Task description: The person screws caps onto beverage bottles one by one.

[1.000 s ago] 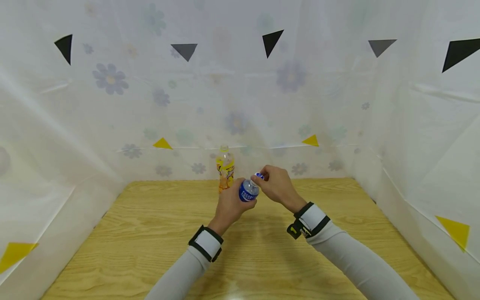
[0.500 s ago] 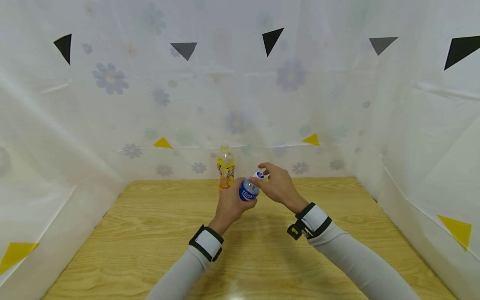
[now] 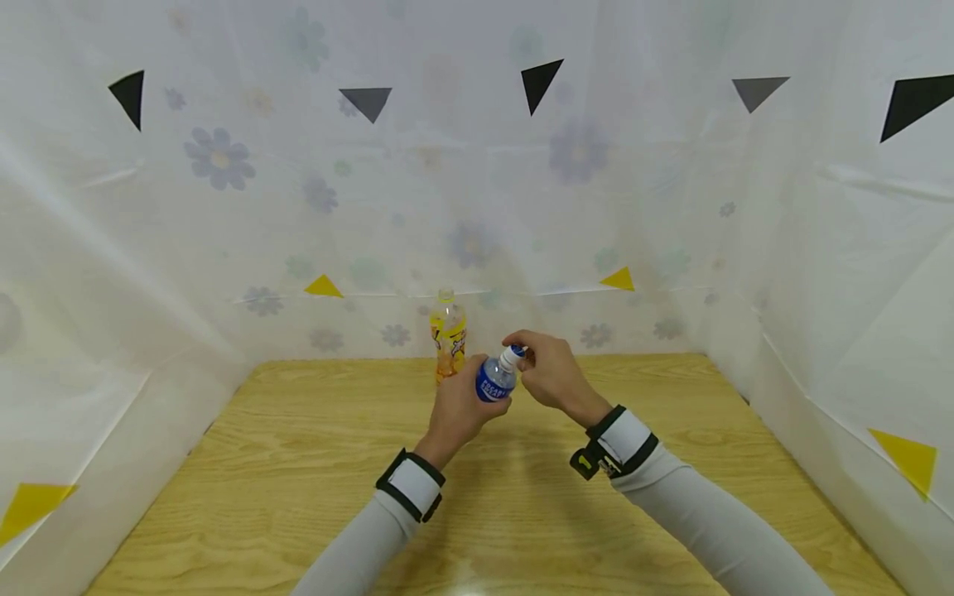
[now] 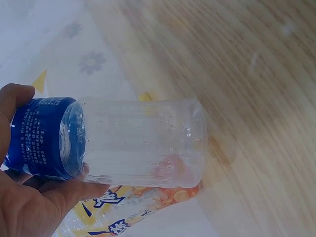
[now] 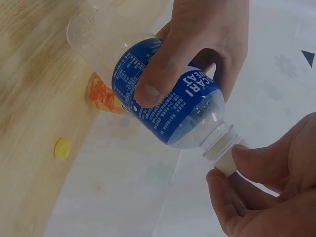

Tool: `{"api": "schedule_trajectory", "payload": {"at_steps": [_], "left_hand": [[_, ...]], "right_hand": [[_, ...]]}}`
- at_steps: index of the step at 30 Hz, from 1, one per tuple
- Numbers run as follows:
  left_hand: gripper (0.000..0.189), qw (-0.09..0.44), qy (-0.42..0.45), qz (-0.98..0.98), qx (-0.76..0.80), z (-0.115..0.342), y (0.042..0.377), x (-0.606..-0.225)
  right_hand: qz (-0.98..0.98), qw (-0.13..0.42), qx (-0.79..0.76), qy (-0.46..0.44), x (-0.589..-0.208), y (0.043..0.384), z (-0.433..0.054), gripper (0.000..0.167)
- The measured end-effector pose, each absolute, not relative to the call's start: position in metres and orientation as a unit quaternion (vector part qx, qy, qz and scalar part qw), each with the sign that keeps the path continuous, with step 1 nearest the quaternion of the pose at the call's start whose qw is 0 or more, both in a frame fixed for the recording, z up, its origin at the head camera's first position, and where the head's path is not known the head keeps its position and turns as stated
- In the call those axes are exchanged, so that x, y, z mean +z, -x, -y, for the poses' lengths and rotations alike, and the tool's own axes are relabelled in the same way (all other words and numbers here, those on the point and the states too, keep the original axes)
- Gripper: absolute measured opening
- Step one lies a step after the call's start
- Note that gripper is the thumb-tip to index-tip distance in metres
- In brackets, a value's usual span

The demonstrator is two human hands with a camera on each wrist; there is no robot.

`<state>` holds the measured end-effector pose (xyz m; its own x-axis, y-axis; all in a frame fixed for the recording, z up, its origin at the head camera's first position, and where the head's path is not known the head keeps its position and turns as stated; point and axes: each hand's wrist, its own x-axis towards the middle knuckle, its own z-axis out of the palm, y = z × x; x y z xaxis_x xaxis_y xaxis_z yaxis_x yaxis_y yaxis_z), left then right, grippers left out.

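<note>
Above the middle of the wooden table (image 3: 298, 463), as the head view has it, the left hand (image 3: 457, 410) grips a clear bottle with a blue label (image 3: 494, 382), tilted so that its long axis rises to the right and its white cap (image 3: 510, 358) meets the right hand (image 3: 557, 374), the nearer hand to that end. At the far side, just left of it, stands an upright bottle with a yellow label (image 3: 449, 335). From the left wrist, the left hand's fingers are curled round the blue label; the bare lower part juts clear of them, over the table. From the right wrist, the right hand's thumb and fingers nearly close, pinching the white cap at the bottle's mouth; whether it sits fully on the thread I cannot tell. A yellow cap (image 5: 62, 148) lies on the table, well apart from both hands.
</note>
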<state>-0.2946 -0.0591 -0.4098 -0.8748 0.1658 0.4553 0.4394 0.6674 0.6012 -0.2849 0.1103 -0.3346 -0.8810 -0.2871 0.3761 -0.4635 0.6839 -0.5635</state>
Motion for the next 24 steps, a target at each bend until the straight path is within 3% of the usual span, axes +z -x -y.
{"api": "schedule_trajectory", "payload": {"at_steps": [16,24], "left_hand": [[0.063,0.177,0.166,0.895,-0.374,0.0587,0.2953,-0.4094],[0.061,0.18,0.171,0.893,-0.374,0.059,0.2953,-0.41]], "right_hand": [[0.907,0.139,0.341,-0.205,-0.3348,0.287,-0.1099,0.038],[0.913,0.139,0.335,-0.189,-0.3351,0.2888,-0.1104,0.021]]}}
